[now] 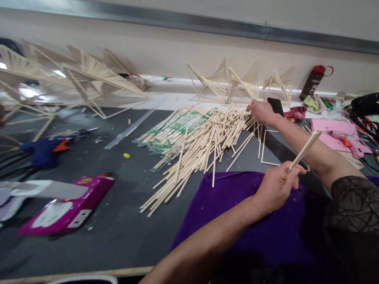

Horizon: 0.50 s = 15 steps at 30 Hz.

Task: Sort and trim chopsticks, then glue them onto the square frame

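My left hand [278, 185] is closed round a small bundle of wooden chopsticks [306, 149], which points up and to the right above a purple cloth [233, 205]. Farther back, my right hand [262, 111] reaches to the right end of a loose chopstick pile [207, 146]. Its fingers are bent together at the stick ends; what they pinch is too small to make out. Packs of chopsticks in clear and green wrappers [177, 126] lie left of the pile. Below my right forearm, several sticks form a square frame [262, 152] on the dark table.
Stick models [242, 85] stand along the wall, with larger ones [94, 79] at left. A blue glue gun [44, 152], a magenta device [71, 205] and a ruler [130, 129] lie left. At right are a bottle [312, 82], a phone [275, 106] and a pink glue gun [349, 142].
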### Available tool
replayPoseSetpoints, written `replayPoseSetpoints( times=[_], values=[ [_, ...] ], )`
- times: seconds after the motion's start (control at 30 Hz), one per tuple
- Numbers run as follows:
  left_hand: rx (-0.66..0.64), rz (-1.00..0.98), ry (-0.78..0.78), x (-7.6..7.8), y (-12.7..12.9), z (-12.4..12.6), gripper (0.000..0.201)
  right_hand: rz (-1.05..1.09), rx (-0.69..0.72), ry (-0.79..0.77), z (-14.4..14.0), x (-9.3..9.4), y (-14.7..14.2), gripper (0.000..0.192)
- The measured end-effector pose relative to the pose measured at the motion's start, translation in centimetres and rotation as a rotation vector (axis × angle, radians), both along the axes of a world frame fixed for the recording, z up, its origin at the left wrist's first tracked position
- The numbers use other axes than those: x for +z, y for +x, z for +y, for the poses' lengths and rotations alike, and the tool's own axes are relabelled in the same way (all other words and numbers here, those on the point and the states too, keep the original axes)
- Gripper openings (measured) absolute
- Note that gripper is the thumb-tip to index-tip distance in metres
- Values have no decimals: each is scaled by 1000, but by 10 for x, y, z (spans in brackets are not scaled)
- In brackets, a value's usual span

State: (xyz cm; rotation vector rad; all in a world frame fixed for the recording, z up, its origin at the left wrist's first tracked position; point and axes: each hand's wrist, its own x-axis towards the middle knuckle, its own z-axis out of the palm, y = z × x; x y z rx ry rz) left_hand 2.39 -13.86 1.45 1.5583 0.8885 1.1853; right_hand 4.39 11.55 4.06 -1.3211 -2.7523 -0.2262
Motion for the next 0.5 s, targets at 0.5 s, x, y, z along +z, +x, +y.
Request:
replayPoseSetpoints(
  times=[0.5],
  values=[
    [8,38,30,-2,-1,1,35,-225,162,91,4,6,-5,34]
  ],
)
